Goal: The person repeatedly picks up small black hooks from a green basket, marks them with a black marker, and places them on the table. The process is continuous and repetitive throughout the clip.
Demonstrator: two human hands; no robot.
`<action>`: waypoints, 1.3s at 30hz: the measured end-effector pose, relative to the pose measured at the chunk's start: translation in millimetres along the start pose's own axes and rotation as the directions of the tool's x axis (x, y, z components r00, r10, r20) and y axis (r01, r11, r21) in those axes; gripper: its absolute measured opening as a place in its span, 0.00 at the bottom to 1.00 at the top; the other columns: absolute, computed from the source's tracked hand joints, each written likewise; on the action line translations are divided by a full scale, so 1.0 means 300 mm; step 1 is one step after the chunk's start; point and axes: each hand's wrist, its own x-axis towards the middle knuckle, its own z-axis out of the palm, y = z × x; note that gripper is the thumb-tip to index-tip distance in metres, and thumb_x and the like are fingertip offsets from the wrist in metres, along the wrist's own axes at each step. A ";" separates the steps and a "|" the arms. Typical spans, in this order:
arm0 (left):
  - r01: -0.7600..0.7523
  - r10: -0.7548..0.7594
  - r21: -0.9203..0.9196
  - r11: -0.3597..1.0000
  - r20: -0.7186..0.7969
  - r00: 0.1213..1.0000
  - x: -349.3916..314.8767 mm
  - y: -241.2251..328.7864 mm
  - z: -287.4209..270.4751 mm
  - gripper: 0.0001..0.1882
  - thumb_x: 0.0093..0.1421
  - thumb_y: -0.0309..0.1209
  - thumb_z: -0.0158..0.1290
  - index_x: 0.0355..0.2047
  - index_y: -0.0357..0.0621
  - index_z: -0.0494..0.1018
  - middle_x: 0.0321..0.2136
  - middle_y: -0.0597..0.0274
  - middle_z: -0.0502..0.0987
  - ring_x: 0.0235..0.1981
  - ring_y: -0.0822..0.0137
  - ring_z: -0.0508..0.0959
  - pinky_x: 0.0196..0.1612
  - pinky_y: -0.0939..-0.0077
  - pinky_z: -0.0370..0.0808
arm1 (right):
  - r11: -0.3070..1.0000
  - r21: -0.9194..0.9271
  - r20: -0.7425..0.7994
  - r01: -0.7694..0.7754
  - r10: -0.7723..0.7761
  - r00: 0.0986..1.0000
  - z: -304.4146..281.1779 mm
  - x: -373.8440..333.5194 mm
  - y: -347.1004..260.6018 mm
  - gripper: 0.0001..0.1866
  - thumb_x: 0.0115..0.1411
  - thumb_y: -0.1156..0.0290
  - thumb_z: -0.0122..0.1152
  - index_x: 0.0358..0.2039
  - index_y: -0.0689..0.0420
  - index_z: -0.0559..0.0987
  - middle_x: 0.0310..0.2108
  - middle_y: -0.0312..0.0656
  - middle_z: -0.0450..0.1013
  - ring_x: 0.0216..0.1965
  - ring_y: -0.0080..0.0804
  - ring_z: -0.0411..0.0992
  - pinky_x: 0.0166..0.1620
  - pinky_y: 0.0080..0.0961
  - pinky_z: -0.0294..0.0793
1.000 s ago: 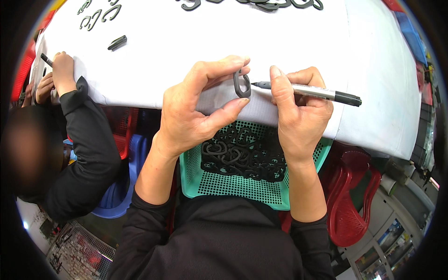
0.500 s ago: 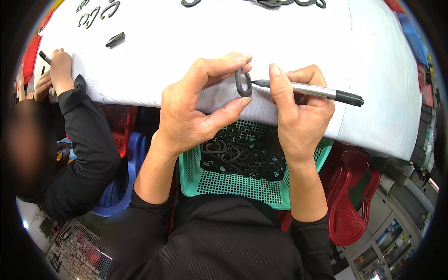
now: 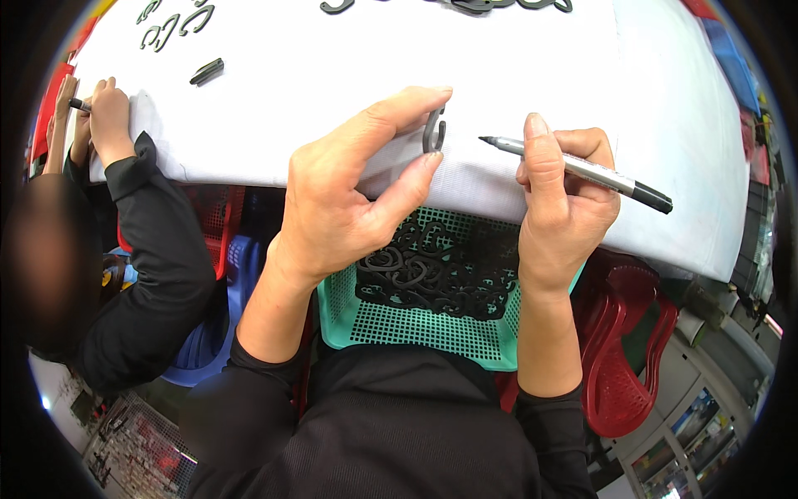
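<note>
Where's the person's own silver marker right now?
In the head view, right of centre, the silver marker is in the right hand, its tip pointing left toward, but apart from, the dark C-shaped piece pinched in the left hand.

C-shaped link (image 3: 428, 134) looks matt, smooth, plas. or rubber, can't tell which. Marker pen (image 3: 613, 180) has smooth, semi-gloss finish. Tablecloth (image 3: 266, 108) is matt cloth w/ fine ribs. Basket (image 3: 416, 333): perf. plas. Chair (image 3: 617, 391): glossy plas.
</note>
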 end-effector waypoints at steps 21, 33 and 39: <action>-0.083 0.107 0.237 0.968 -0.087 0.991 0.010 0.003 0.030 0.27 0.46 0.05 0.43 0.44 0.38 0.76 0.35 0.56 0.80 0.36 0.69 0.80 0.37 0.80 0.76 | 1.000 -0.009 0.092 0.013 -0.012 0.996 0.045 -0.028 -0.008 0.11 0.54 0.77 0.64 0.21 0.59 0.70 0.13 0.32 0.68 0.16 0.11 0.65 0.18 0.11 0.61; -0.134 0.170 0.277 0.951 -0.110 0.979 0.011 0.000 0.037 0.27 0.44 0.05 0.42 0.43 0.37 0.76 0.36 0.55 0.80 0.34 0.68 0.80 0.36 0.79 0.77 | 0.998 -0.061 0.120 -0.013 0.020 0.993 0.049 -0.037 -0.003 0.10 0.56 0.75 0.64 0.22 0.58 0.72 0.18 0.28 0.67 0.20 0.10 0.62 0.23 0.10 0.58; -0.125 0.156 0.266 0.956 -0.101 0.982 0.011 0.003 0.037 0.28 0.43 0.05 0.43 0.43 0.37 0.76 0.35 0.55 0.80 0.33 0.68 0.80 0.34 0.80 0.76 | 0.998 -0.068 0.130 -0.012 0.021 0.991 0.049 -0.036 -0.009 0.09 0.56 0.76 0.63 0.23 0.58 0.72 0.18 0.30 0.68 0.20 0.11 0.63 0.23 0.10 0.59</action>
